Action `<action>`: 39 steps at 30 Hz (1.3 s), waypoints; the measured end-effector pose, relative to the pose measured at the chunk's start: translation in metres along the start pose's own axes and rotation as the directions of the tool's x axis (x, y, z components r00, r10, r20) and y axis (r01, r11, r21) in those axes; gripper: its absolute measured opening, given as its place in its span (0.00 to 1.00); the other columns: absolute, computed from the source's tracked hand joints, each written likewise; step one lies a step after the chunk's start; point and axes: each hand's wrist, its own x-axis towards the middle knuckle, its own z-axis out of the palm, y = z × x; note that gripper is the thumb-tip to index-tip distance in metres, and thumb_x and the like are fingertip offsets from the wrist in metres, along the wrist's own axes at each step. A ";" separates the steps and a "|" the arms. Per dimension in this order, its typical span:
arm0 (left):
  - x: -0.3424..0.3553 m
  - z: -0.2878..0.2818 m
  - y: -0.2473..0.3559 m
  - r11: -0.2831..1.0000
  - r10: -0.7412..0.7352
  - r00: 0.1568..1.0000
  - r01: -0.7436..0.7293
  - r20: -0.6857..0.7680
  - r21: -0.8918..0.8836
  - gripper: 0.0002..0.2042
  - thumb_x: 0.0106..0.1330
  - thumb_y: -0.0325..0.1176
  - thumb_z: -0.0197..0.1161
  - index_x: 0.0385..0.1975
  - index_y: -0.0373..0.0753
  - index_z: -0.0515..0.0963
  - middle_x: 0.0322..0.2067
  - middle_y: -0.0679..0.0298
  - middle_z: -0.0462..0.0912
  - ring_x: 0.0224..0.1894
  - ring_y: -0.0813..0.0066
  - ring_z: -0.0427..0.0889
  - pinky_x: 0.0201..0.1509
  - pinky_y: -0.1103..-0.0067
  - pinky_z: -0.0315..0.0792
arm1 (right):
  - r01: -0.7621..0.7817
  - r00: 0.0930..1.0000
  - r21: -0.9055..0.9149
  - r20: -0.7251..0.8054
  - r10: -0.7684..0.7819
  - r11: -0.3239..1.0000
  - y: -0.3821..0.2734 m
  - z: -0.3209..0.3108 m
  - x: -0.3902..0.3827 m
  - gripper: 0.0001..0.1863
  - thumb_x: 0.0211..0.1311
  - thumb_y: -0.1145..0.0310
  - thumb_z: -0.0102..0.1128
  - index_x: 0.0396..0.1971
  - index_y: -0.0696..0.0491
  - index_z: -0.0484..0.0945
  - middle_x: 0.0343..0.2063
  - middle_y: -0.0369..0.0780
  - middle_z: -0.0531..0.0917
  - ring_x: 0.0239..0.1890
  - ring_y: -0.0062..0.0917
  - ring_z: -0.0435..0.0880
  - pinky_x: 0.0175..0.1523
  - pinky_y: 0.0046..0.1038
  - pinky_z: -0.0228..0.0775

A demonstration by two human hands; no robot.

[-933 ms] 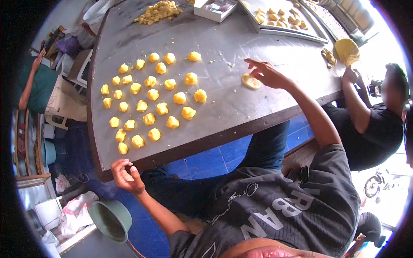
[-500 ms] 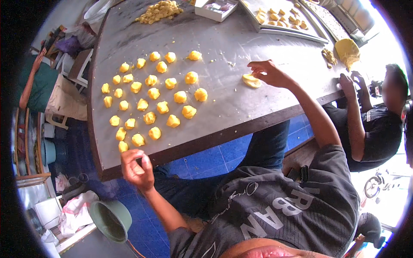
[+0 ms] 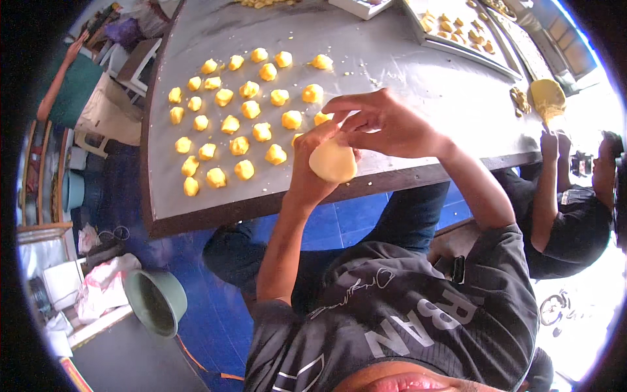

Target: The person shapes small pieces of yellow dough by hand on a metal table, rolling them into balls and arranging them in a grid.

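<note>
A flat, round piece of pale yellow dough (image 3: pixel 333 162) is held up over the table's front edge. Behind and beneath it, my left hand (image 3: pixel 305 175) supports the piece, its fingers partly hidden. My right hand (image 3: pixel 403 129) reaches in from the right, fingers bent and pinching at the dough's upper rim, close against the left fingers. Rows of lumpy yellow dough balls (image 3: pixel 250 109) rest on the grey tabletop (image 3: pixel 398 72) to the left and beyond. A few of those balls are partly covered by my hands.
At the back right is a tray (image 3: pixel 473 64) with shaped pieces, near a small heap of pieces (image 3: pixel 520 101). A white box (image 3: pixel 358 8) stands at the far edge. A co-worker (image 3: pixel 568 215) sits on the right. Another person's arm (image 3: pixel 59 81) shows at left, above a green bucket (image 3: pixel 160 304).
The dough piece has come up off the table into my hands. My left hand has moved right and up from the table's front left edge to meet my right hand.
</note>
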 end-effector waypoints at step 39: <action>-0.024 -0.007 -0.027 0.995 0.001 0.936 0.034 -0.352 0.092 0.08 0.49 0.24 0.64 0.27 0.36 0.72 0.26 0.62 0.78 0.28 0.76 0.78 0.33 0.79 0.71 | 0.271 0.892 -0.573 -0.153 -0.425 0.774 0.039 0.069 0.025 0.20 0.57 0.55 0.55 0.44 0.52 0.74 0.44 0.42 0.74 0.55 0.42 0.65 0.66 0.45 0.42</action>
